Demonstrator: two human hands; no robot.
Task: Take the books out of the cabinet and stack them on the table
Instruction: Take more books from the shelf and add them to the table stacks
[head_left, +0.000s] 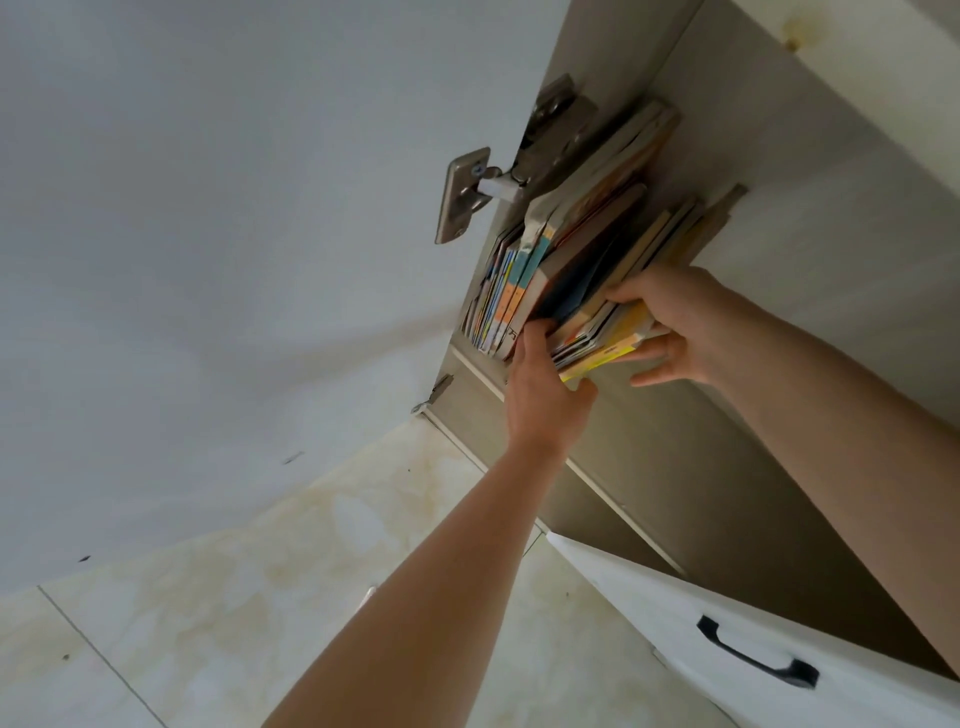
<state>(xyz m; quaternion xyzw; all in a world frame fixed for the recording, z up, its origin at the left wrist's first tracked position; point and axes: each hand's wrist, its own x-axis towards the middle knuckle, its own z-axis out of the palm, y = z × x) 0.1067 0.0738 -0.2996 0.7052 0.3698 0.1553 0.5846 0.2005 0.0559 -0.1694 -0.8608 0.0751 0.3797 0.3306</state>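
Several thin colourful books (587, 260) stand on edge on a shelf inside the beige cabinet (810, 171), leaning against its left wall. My left hand (540, 384) grips the near left side of a bundle of these books. My right hand (685, 322) holds the same bundle from the right, fingers over and under a yellow book (608, 356) at its edge. More books (498, 291) stay upright at the far left. The table is not in view.
The white cabinet door (208, 234) stands swung open on the left, with metal hinges (467, 192). A lower white door with a black handle (756, 657) is open at bottom right. Pale tiled floor (260, 597) lies below.
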